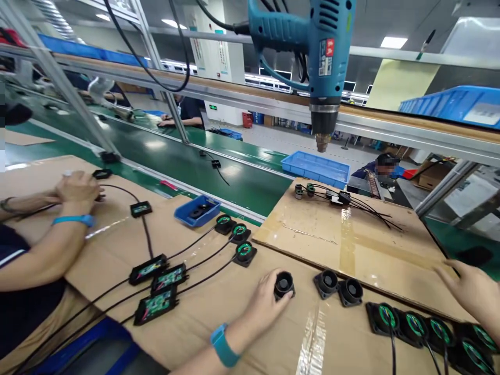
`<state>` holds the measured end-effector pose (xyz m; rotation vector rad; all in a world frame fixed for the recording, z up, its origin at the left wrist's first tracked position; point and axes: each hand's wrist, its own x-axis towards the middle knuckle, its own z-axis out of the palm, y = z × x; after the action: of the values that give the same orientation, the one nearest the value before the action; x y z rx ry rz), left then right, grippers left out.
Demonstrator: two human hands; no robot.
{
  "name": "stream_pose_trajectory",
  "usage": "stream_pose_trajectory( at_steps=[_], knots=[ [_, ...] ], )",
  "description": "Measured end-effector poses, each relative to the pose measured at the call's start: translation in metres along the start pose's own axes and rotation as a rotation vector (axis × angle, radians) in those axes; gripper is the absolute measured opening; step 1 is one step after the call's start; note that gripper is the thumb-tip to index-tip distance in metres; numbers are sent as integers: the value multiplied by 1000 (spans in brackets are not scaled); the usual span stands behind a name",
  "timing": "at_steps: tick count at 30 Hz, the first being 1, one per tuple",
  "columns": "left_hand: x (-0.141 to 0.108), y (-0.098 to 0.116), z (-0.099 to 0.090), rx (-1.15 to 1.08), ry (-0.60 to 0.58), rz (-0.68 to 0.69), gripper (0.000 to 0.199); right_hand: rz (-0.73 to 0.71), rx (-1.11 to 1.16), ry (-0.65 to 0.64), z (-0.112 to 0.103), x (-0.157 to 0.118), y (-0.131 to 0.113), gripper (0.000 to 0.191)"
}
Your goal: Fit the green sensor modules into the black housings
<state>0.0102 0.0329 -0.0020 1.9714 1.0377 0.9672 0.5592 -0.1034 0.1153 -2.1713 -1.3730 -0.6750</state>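
Note:
My left hand (265, 304), with a teal band at the wrist, has its fingers wrapped round a black round housing (284, 284) with a square base, which sits on the brown cardboard. Two similar black housings (327, 282) stand just right of it. At the right edge my right hand (471, 289) hovers, somewhat blurred, with fingers stretched out and apart and nothing visible in them. Below it lies a row of black housings with green circuit rings and cables (414, 327). Three more cabled ring housings (244, 252) join open black boxes with green circuit boards (156, 303).
A teal power drill (328, 57) hangs overhead, bit downward. A raised cardboard sheet (312, 229) carries cabled parts (339, 198) at its back. A small blue tray (197, 211) holds black pieces. On the left, a co-worker's hands (80, 190) work; a green conveyor (164, 151) runs behind.

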Motion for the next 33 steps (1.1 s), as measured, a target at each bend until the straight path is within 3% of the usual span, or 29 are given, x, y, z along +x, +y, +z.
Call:
stream_pose_trajectory(
  at_steps=[3,5,8,11,15,18,24,29,33],
  knots=[
    [3,-10,-5,17,51,-46,47,-339,89,-261,59,60,-127,43],
    [6,-11,-3,18,65,-59,48,-476,55,-363,103,98,-219,33],
    [11,-11,-1,4,54,-54,50,-476,-34,-466,168,146,-335,47],
    [14,-14,-2,5,34,-8,56,-399,-51,-596,227,183,-406,65],
    [17,-22,-1,22,18,73,60,-342,-68,-739,283,210,-440,74],
    [17,-28,2,33,28,106,60,-309,-71,-743,295,210,-443,75],
    [18,-36,6,96,95,144,55,-340,-48,-649,270,190,-449,45],
    [19,-41,6,130,111,207,52,-387,-14,-630,256,182,-456,41],
    [19,-40,7,109,94,179,51,-410,17,-665,250,187,-464,37]
  ],
)
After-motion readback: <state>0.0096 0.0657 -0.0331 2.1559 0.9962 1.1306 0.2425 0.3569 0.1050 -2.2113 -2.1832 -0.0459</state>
